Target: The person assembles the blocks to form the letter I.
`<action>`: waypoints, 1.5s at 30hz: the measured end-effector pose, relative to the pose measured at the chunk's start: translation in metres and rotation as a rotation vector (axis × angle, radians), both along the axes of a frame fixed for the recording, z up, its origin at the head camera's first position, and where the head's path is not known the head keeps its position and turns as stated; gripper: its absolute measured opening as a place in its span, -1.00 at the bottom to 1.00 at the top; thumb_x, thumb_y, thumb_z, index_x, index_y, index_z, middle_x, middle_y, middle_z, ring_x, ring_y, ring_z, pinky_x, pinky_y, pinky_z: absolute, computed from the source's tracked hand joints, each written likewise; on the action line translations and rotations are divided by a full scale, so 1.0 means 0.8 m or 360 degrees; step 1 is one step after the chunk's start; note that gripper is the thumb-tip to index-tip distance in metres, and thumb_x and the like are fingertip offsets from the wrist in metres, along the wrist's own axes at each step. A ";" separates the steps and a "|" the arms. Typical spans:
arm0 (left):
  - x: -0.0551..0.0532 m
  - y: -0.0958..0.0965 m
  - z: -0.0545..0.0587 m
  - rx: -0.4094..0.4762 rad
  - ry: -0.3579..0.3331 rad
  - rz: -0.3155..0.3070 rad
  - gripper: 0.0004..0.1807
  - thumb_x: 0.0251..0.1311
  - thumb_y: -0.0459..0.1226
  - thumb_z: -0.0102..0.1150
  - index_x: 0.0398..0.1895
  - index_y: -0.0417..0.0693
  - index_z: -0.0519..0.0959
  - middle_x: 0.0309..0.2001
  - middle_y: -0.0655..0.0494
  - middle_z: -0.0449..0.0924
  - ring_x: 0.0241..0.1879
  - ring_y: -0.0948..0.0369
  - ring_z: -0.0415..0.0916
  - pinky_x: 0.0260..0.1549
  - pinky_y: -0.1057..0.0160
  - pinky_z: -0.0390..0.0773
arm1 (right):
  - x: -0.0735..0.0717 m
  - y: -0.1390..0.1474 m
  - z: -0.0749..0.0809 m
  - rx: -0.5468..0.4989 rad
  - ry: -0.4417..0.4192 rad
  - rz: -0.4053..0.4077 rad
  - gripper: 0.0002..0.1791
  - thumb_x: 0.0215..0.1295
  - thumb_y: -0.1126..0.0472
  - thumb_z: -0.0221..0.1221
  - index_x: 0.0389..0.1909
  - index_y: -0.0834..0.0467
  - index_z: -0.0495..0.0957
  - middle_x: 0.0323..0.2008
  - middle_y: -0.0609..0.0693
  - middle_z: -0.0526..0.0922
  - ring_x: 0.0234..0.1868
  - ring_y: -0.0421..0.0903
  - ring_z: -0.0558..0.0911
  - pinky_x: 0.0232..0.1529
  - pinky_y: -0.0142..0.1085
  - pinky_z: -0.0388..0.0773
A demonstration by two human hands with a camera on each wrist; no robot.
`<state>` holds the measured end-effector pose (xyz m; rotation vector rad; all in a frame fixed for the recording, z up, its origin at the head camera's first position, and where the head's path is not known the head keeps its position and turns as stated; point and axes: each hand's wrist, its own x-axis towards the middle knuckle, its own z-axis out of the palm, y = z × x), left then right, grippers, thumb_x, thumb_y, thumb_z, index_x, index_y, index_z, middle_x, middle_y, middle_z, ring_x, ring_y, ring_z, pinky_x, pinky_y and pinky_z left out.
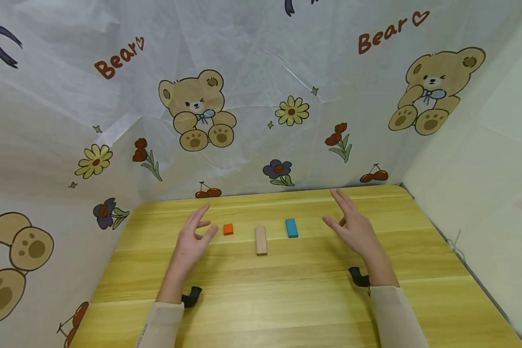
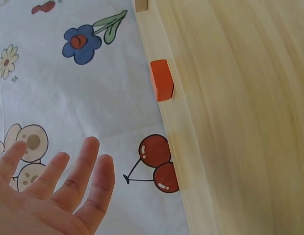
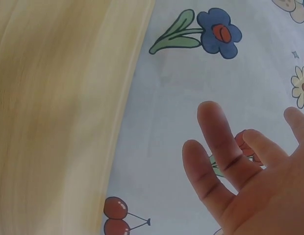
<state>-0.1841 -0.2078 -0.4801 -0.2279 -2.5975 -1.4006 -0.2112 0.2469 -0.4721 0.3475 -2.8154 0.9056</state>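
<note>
On the yellow wood-grain surface [image 1: 304,299], towards its far edge with wide room nearside, lie a small orange block [image 1: 228,229], tan rectangular wooden block [image 1: 261,240] and blue rectangular block [image 1: 292,228], the latter two lengthwise near-to-far; left hand [image 1: 193,244] and right hand [image 1: 355,229] flank them, fingers spread.

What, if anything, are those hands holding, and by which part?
Nothing. The left hand and right hand are empty; the small orange block lies untouched.

Three blocks [image 1: 228,229] [image 1: 261,240] [image 1: 292,228], two hands [image 1: 192,241] [image 1: 355,229], two sleeves [image 1: 162,324] [image 1: 393,311], one wooden table [image 1: 261,299]
</note>
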 end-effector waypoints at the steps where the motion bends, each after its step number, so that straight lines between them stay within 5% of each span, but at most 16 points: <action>1: 0.000 0.002 0.000 0.0010 -0.0005 -0.0006 -0.27 0.51 -0.03 0.25 0.66 0.46 0.22 0.64 0.06 0.21 0.35 -0.09 0.57 0.05 -0.06 0.66 | 0.000 -0.001 -0.001 -0.0011 -0.0002 0.0006 -0.12 0.58 -0.25 0.11 0.75 -0.28 -0.10 0.74 0.05 -0.03 -0.23 -0.05 0.68 -0.32 -0.21 0.52; 29: 0.001 0.042 -0.022 0.0383 -0.0187 -0.0135 -0.29 0.45 -0.07 0.34 0.60 0.40 0.31 0.59 0.10 0.32 0.25 0.00 0.64 -0.06 0.25 0.60 | -0.001 -0.023 -0.007 -0.0021 -0.0048 0.0053 -0.13 0.53 -0.18 0.23 0.72 -0.25 0.04 0.72 0.08 0.08 -0.46 -0.17 0.52 -0.45 -0.30 0.47; 45: 0.001 0.058 -0.037 0.0479 -0.0308 -0.0175 -0.28 0.43 -0.04 0.35 0.59 0.44 0.31 0.58 0.10 0.33 0.26 0.00 0.61 0.20 -0.09 0.63 | -0.004 -0.037 -0.019 -0.0247 -0.0087 0.0128 -0.15 0.46 -0.15 0.32 0.67 -0.18 0.20 0.66 0.04 0.24 -0.48 -0.13 0.48 -0.42 -0.32 0.50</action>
